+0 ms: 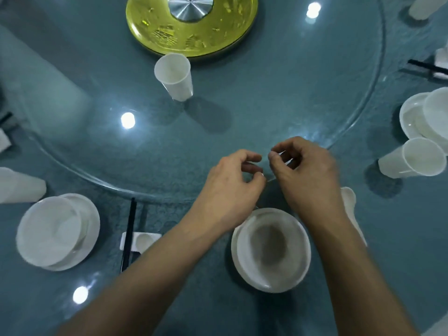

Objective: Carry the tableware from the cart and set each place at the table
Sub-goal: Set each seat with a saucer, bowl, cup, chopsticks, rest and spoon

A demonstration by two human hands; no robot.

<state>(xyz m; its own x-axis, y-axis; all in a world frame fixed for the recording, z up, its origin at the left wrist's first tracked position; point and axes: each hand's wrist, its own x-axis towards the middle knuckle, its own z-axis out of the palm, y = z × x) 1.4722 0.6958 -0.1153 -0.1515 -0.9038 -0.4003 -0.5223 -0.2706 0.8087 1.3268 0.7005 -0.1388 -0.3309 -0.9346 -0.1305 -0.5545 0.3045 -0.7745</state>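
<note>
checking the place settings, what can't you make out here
Head view:
Whatever sits between the left hand and right hand: small, blurred, hidden by curled fingers.
Spoon: mostly under the right forearm.
Cup: cut off by the left edge.
Chopsticks: cut off by the right edge.

Before me I count: cups (173, 76), four; bowls (271, 248), three, each on one plate (93, 229); chopstick pairs (131, 226), two clearly visible; yellow disc (150, 27), one.
</note>
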